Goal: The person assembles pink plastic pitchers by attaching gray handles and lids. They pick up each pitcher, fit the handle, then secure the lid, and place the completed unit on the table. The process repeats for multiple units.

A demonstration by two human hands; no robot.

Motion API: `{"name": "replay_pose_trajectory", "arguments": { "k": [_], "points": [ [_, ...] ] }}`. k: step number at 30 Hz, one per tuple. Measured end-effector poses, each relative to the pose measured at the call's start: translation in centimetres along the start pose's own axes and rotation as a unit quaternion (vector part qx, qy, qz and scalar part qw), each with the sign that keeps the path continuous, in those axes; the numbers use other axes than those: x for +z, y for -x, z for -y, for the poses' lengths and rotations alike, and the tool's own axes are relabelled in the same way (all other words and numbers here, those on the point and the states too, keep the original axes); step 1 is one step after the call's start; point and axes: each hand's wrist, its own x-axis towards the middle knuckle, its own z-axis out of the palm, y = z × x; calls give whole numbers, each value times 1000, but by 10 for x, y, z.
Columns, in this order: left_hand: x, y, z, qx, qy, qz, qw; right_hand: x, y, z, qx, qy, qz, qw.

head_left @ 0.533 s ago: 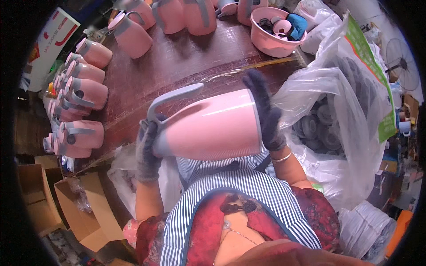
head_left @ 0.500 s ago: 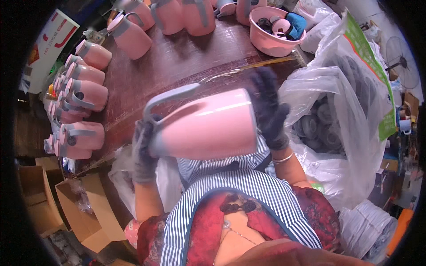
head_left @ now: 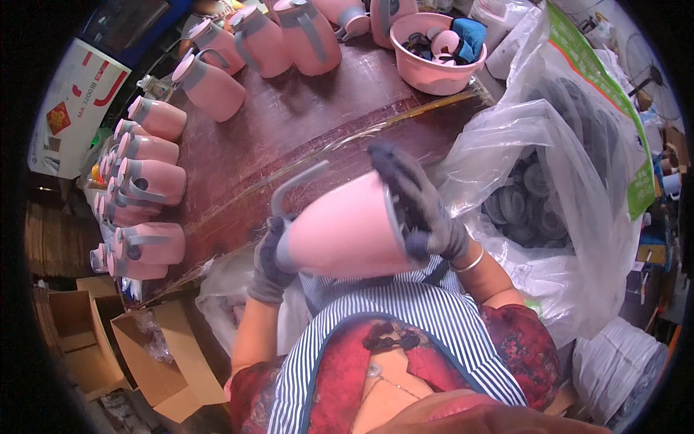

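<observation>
A pink jug (head_left: 347, 231) with a grey handle and grey collar lies on its side in the air before my apron. My left hand (head_left: 273, 264), in a dark and grey glove, is closed around its grey collar end, below the handle. At the other end, my gloved right hand (head_left: 426, 206) spans the jug's base, fingers over the far rim and thumb on the near side. The base's end face is mostly hidden by this hand, so whether something dark sits between palm and base cannot be made out.
Several pink jugs stand along the left side and far edge of the dark red table (head_left: 289, 123). A pink basin (head_left: 434, 76) with small parts is at the back. On the right, a clear plastic bag (head_left: 578, 275) holds grey round parts (head_left: 524, 199). Cardboard boxes (head_left: 163, 362) lie lower left.
My right hand has come from beside the jug onto its base and gripped it. The jug's base end has turned slightly toward the right hand; my left hand keeps its hold. The view has shifted.
</observation>
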Motion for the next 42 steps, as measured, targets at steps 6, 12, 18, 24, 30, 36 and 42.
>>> {"name": "replay_pose_trajectory", "arguments": {
  "k": [6,12,18,24,30,36,42],
  "points": [
    [-23,4,-3,-39,-385,141,911,5,-20,23,-284,147,141,937],
    [51,38,-61,377,-426,-91,817,34,10,-27,124,-254,-90,955],
    [83,50,-58,462,-528,-66,710,41,11,2,60,-171,-198,963],
    [-8,12,-112,166,-390,-30,905,50,34,-13,-24,-65,-74,995],
    [107,-22,-132,93,-638,64,762,-29,2,-74,40,216,-181,959],
    [136,-120,-107,41,-771,228,594,-203,-112,-214,92,510,59,853],
    [111,-117,-66,124,-803,192,551,-218,-155,-256,211,551,410,695]
  ]
}}
